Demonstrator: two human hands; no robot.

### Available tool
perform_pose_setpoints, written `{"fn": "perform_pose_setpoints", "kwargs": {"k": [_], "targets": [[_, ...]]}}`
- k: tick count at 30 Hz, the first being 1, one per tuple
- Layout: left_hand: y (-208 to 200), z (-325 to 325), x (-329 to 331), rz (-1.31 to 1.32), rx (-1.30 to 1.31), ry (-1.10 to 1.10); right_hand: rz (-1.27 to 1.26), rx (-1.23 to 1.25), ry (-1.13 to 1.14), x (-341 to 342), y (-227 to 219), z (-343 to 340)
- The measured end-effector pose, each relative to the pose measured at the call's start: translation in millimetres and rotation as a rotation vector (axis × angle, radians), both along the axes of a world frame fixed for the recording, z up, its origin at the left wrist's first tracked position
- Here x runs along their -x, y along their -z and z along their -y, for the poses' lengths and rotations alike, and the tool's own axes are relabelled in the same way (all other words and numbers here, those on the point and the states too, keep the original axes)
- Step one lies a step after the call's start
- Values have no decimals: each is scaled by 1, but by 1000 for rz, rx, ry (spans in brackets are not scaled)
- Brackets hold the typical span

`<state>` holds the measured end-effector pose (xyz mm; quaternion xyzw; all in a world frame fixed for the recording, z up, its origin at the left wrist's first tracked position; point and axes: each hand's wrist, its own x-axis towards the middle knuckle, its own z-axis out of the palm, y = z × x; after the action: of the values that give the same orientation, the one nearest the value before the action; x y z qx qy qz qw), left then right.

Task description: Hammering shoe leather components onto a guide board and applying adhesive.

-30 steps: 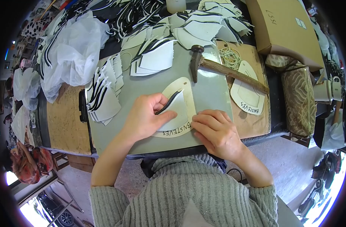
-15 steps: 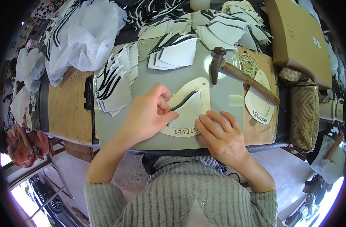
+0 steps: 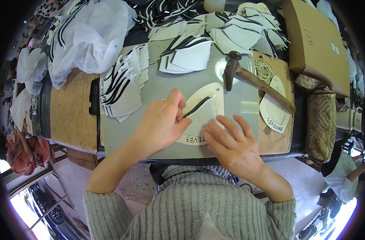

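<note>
In front of me a cream teardrop-shaped template board [image 3: 218, 96] lies on a grey work mat. A white cut piece [image 3: 204, 116] rests within its outline, a black strip [image 3: 198, 105] running curved along its upper edge. My left hand [image 3: 163, 122] is closed at the left side, where the strip's lower end passes between finger and thumb; the curled fingers hide the exact grip. Over the lower right of the board hovers my right hand [image 3: 232, 142], fingers spread and slightly blurred, with nothing visible in it.
A wooden-handled hammer [image 3: 262, 81] lies to the right, near a second template [image 3: 275, 106] and coiled cord [image 3: 263, 71]. Stacks of white pieces with black strips [image 3: 190, 56] line the back and left [image 3: 124, 96]. A cardboard box [image 3: 316, 48] and patterned pouch [image 3: 321, 124] stand at right.
My right hand has lifted slightly from the template, its fingers spreading. My left hand has shifted a little right, its thumb moving along the strip's lower end.
</note>
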<state>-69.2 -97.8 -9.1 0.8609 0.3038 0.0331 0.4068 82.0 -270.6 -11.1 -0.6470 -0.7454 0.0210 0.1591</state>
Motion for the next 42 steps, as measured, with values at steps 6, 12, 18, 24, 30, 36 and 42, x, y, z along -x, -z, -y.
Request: {"fn": "perform_pose_setpoints", "kwargs": {"k": [6, 12, 18, 24, 30, 36, 42], "targets": [[-3, -3, 0, -18, 72, -3, 38, 26, -108, 4, 7, 2], [-7, 4, 1, -16, 8, 43, 31, 57, -113, 10, 3, -2], [2, 23, 13, 60, -75, -9, -130, 64, -54, 7, 4, 11], [22, 33, 21, 311, -501, 306, -148, 48, 11, -10, 6, -8], [26, 36, 23, 356, -394, 202, -267, -65, 144, -72, -5, -20], [25, 53, -2, 213, -600, 206, -106, -62, 343, -107, 11, -41], [23, 42, -1, 203, -538, 405, 103, -38, 359, -125, -1, -41]]}}
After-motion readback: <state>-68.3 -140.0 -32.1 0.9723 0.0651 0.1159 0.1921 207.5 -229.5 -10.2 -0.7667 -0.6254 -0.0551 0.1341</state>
